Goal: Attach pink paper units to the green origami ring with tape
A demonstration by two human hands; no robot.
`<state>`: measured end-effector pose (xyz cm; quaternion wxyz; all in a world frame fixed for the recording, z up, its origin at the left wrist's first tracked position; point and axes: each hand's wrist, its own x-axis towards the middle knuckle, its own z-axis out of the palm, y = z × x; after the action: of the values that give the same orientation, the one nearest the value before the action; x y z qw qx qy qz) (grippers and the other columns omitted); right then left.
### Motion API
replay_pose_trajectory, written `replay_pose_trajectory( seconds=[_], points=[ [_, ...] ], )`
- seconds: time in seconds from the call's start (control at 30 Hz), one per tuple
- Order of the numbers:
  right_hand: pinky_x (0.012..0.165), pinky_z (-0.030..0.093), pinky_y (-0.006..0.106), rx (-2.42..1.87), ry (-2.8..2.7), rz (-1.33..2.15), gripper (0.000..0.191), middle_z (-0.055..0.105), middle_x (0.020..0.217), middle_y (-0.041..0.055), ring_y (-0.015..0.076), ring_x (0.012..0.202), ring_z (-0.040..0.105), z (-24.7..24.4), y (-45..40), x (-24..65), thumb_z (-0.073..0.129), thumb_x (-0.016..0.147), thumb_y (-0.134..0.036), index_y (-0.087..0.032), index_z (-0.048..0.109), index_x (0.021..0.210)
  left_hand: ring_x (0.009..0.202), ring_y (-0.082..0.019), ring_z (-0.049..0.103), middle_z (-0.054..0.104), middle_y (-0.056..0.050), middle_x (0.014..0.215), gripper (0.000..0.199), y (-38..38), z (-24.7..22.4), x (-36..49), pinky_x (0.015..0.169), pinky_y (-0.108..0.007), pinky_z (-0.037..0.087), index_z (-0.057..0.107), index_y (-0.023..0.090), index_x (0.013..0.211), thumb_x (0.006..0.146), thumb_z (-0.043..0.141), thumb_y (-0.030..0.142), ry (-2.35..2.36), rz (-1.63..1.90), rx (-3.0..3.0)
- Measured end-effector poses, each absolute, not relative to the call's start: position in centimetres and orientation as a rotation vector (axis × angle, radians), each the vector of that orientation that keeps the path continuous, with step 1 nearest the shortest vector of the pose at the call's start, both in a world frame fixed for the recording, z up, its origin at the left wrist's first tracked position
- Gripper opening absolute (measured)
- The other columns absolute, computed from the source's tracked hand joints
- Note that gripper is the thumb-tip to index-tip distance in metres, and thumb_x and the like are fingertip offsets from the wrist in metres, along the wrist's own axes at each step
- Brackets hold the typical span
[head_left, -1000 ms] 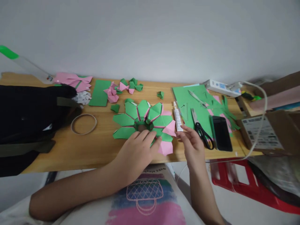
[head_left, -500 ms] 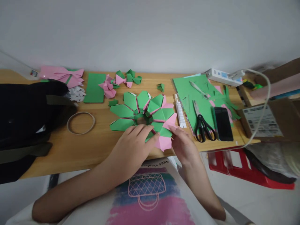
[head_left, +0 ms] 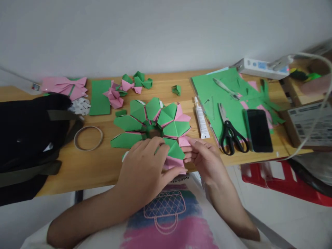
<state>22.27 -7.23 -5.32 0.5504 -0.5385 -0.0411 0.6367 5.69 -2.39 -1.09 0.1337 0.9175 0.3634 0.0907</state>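
Observation:
A ring-shaped folded-paper flower [head_left: 140,112] in green and pink lies near the front edge of the wooden table, its petals spread around an open centre. My left hand [head_left: 149,160] rests over its near side, fingers curled on the petals and thumb along a pink one; part of the ring is hidden beneath it. On the right side, my right hand [head_left: 204,155] pinches a pink petal [head_left: 183,141] between thumb and fingers. A glue tube [head_left: 201,119] lies just right of the flower.
Black scissors [head_left: 230,136], a phone [head_left: 258,131] and green paper sheets [head_left: 207,93] lie to the right, by a power strip [head_left: 261,67]. Folded pink and green pieces [head_left: 114,97] sit behind. At left are a tape ring [head_left: 88,138] and a black bag [head_left: 31,135].
My right hand has drawn the pink petal down and inward from its raised position. My left thumb has shifted down onto the near pink petal. The view has turned slightly.

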Motion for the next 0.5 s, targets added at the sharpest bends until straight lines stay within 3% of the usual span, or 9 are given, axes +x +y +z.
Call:
replay_pose_trajectory(
  seconds=[0.33,0.5],
  points=[
    [0.047,0.054,0.020,-1.189,-0.060,1.593,0.024,0.073,0.059,0.0013,0.0115,0.045,0.066,-5.2,-8.0,21.7,0.081,0.064,-0.040,-0.018,0.070,0.066,0.069,-0.023,0.060,0.062,-0.006,0.085,0.033,-2.0,0.3,6.9,0.052,-0.035,0.038,0.061,0.022,0.108,0.091,0.046,0.047,1.129,0.037,2.735],
    [0.049,0.056,0.021,-1.167,-0.027,1.589,0.020,0.074,0.061,0.0022,0.0123,0.047,0.067,-5.4,-8.2,21.8,0.078,0.068,-0.037,-0.018,0.071,0.066,0.072,-0.023,0.060,0.062,-0.007,0.089,0.036,-1.9,0.5,7.0,0.055,-0.035,0.039,0.061,0.021,0.112,0.093,0.043,0.046,1.087,-0.015,2.699]
  ],
)
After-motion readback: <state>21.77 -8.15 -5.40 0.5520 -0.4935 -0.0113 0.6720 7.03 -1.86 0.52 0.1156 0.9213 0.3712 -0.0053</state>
